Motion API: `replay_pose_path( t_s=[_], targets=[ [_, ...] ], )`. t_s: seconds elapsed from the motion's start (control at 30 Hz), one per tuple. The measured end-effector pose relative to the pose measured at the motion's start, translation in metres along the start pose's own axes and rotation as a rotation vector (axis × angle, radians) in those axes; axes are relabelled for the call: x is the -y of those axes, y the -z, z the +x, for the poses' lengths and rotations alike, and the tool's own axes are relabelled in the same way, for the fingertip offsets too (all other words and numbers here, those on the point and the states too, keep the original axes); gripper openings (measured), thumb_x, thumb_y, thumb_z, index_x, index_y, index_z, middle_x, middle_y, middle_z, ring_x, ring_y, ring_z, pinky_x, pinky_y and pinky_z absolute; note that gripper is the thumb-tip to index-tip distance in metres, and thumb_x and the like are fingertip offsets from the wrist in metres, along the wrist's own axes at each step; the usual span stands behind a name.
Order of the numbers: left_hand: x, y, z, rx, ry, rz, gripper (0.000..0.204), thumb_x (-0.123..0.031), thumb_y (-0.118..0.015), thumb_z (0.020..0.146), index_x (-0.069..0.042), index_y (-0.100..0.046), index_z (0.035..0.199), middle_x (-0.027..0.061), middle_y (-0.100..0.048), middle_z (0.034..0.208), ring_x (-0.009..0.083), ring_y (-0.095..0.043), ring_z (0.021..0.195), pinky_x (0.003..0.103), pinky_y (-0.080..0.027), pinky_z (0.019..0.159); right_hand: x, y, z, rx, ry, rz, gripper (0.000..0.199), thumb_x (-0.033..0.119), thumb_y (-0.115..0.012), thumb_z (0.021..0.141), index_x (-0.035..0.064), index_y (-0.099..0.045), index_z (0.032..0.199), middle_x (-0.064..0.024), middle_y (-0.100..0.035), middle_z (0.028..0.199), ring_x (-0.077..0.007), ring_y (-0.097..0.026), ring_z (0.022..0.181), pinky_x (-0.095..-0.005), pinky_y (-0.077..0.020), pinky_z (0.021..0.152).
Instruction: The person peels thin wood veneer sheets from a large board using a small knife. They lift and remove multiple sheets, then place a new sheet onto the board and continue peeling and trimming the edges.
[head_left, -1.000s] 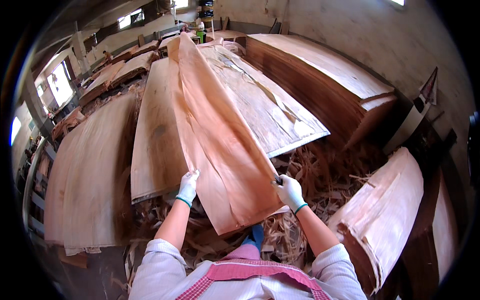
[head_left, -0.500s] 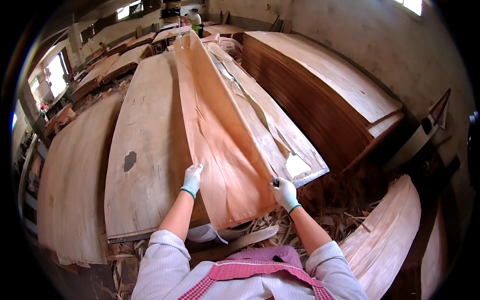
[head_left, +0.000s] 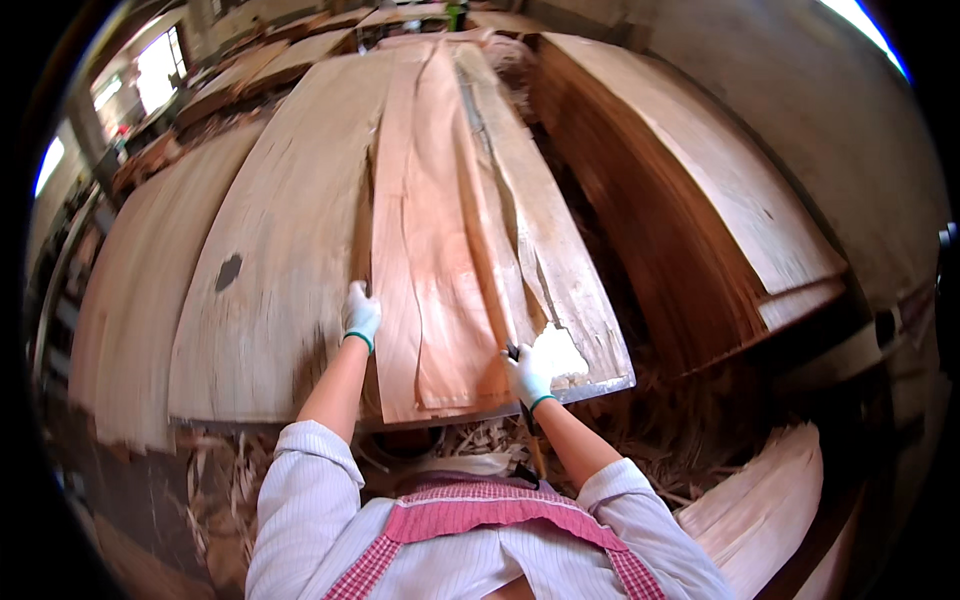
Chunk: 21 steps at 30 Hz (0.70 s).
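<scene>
A long reddish wood veneer sheet [head_left: 440, 270] lies lengthwise in front of me, its right side raised in a fold. At its left edge is my white-gloved left hand [head_left: 362, 314], fingers closed on the margin. My right hand [head_left: 527, 377], gloved too, is closed round a slim dark-handled tool [head_left: 513, 352] beside the folded right edge. The tool's shaft seems to run down below the wrist; its kind is unclear. Beneath the sheet is a broad pale veneer stack [head_left: 270, 220], with a dark hole [head_left: 229, 271] in its left part and a torn white patch [head_left: 562, 352] near my right hand.
A tall reddish-brown veneer stack [head_left: 640, 210] stands at the right by the wall. Another pale stack [head_left: 150, 300] lies at far left. Wood scraps [head_left: 640, 440] litter the floor along the near edge, and a curved pale sheet [head_left: 760, 510] leans at lower right.
The veneer sheet has come down flatter onto the stack and shifted left relative to the torn patch. My left hand has moved left with its edge. The view has tilted downward.
</scene>
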<state>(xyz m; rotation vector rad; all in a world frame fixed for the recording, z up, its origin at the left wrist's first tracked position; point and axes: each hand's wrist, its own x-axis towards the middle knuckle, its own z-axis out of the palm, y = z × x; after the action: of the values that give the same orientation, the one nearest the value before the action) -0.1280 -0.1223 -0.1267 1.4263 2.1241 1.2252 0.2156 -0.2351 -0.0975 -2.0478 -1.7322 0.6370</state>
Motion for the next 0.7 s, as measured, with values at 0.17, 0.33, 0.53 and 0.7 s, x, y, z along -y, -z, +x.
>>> replay_pose_path(
  t_s=[0.17,0.33,0.53,0.7],
  targets=[
    [-0.036,-0.018,-0.116,0.25,0.053,0.158,0.033,-0.03,-0.067,0.085,0.001,-0.058,0.095,0.0173,-0.066,0.087,0.031,-0.063,0.082,0.04,-0.05,0.074,-0.053,-0.018,0.026,0.148,0.054,0.074,0.043,0.045,-0.058,0.087,0.0034,-0.063,0.097,-0.0236,-0.066,0.091,-0.0418,-0.063,0.089,-0.0485,-0.049,0.079],
    [-0.069,-0.022,-0.188,0.341,0.322,0.323,0.046,-0.036,-0.073,0.079,0.002,-0.059,0.101,0.026,-0.064,0.098,0.0387,-0.063,0.092,0.046,-0.049,0.081,-0.052,-0.012,0.038,0.363,0.072,0.039,0.042,0.043,-0.056,0.088,0.0026,-0.063,0.097,-0.0234,-0.066,0.095,-0.0414,-0.063,0.093,-0.0476,-0.0487,0.082],
    [-0.112,-0.024,-0.179,0.332,0.089,0.144,0.039,-0.027,-0.069,0.079,-0.001,-0.057,0.105,0.0242,-0.064,0.093,0.0397,-0.063,0.088,0.047,-0.049,0.075,-0.039,0.03,0.054,0.416,0.109,-0.065,0.055,0.052,-0.059,0.088,0.0023,-0.064,0.11,-0.0229,-0.067,0.103,-0.0344,-0.065,0.097,-0.0407,-0.0508,0.083],
    [-0.252,-0.031,-0.187,0.514,-0.01,-0.07,0.024,-0.01,-0.06,0.084,-0.001,-0.057,0.107,0.0168,-0.066,0.096,0.0235,-0.065,0.086,0.034,-0.05,0.079,0.02,0.124,0.072,0.419,0.09,0.488,0.051,0.046,-0.064,0.087,-0.0028,-0.061,0.101,-0.012,-0.066,0.084,-0.0167,-0.063,0.074,-0.0327,-0.0518,0.068]
  ],
)
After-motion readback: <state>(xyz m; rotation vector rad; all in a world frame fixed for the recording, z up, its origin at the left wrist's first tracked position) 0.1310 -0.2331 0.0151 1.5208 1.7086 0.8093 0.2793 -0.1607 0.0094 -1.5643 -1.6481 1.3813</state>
